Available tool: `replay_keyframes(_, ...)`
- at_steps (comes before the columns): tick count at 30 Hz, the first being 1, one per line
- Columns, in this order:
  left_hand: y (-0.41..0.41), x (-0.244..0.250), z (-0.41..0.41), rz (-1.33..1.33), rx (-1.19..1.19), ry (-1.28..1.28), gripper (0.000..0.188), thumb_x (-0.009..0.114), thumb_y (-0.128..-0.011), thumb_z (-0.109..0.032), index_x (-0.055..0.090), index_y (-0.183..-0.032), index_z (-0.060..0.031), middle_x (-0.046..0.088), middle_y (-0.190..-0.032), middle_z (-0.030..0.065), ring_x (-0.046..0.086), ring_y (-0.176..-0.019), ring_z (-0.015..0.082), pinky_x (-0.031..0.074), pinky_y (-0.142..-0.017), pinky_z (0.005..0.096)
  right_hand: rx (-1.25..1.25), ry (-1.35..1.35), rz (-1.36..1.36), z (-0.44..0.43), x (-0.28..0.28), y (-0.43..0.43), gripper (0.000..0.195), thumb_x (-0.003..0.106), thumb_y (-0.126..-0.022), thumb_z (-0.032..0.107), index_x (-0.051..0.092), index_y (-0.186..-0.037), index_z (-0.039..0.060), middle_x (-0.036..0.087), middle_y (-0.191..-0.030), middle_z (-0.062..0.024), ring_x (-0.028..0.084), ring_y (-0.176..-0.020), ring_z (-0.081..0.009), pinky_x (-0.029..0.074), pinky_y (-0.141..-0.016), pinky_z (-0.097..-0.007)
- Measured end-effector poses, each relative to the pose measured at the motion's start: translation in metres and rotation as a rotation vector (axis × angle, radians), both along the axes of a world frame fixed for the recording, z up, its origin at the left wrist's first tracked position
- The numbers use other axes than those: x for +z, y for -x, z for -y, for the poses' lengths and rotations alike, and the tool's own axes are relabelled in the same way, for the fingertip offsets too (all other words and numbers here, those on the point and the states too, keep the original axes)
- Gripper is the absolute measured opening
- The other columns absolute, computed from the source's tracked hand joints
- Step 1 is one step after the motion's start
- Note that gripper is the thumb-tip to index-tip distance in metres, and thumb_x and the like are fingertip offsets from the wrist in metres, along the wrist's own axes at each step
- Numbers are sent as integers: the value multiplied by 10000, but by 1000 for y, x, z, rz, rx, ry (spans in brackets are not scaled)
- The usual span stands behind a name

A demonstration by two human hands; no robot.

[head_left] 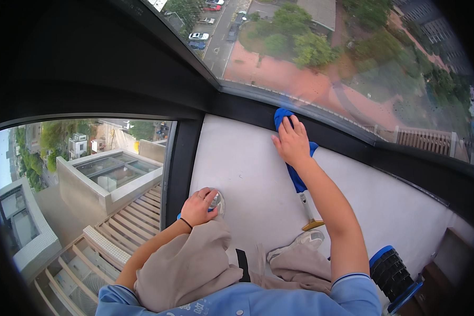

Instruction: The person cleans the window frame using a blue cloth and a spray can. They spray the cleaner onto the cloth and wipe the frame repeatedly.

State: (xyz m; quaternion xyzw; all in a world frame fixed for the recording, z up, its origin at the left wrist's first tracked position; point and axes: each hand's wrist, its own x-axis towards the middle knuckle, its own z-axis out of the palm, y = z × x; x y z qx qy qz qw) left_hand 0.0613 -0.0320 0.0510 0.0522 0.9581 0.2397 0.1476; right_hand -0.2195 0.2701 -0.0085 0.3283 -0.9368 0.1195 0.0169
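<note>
My right hand presses a blue cloth against the black window frame, low under the large window. Part of the cloth hangs below the palm towards the white surface. Just beyond its lower end lies a small scraper with a grey handle and a gold-coloured head. At the left, my left hand is bent over the toe of a grey-and-white shoe, by my raised knee. Bits of blue show beside and under that hand; what they belong to is hidden, and so is any grip.
Large window glass spans the upper right, with water drops on it. A second window stands at the left. A black ribbed object with blue edges is at the lower right, near a brown ledge. My other shoe rests near the scraper.
</note>
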Motion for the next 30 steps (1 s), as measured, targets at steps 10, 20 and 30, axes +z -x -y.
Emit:
replay_keyframes(10,1,-3,-2,-52,-19,25,586,797,-824,-291,620,-1361,-138,628,-1235,99,696,-997,319,613,-807,432,253,-11,-83,78,5,35,355,597,-940,175,686,-1252,32,637,-1389,-73,521,-1363,-274,383,-1151,-401)
replay_keyframes(20,4,-6,-2,-67,-3,-7,593,830,-797,-280,639,-1340,-137,640,-1225,99,705,-1009,320,607,-825,430,251,-20,-49,71,9,39,277,600,-927,154,714,-1152,38,661,-1310,-89,523,-1329,-286,388,-1139,-413)
replay_keyframes(30,1,-5,5,-67,-12,2,568,783,-841,-338,625,-1358,-161,634,-1250,88,703,-979,316,622,-803,431,178,4,-85,108,2,24,424,650,-880,182,691,-1266,10,627,-1361,-104,506,-1325,-290,414,-1048,-410)
